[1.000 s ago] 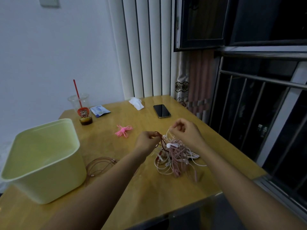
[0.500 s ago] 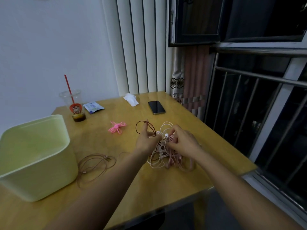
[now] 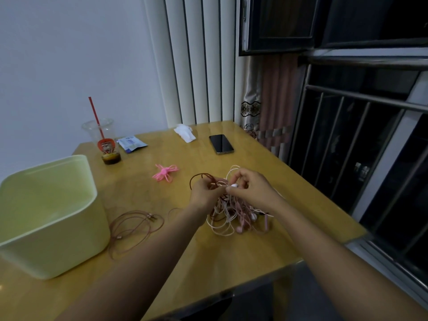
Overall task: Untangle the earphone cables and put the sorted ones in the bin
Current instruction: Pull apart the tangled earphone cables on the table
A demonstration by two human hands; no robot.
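The tangle of earphone cables is lying on the bench under your hands, thin, limp, quick to snag. Your left hand is pinching a brown cable, your right hand a white earbud. Hold near the bud, easing slack gently. The bin is sitting well to your left.

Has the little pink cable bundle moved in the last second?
No. The pink cable bundle lies in the same spot on the table, between the cup and the phone.

Bare forearms, left hand, right hand
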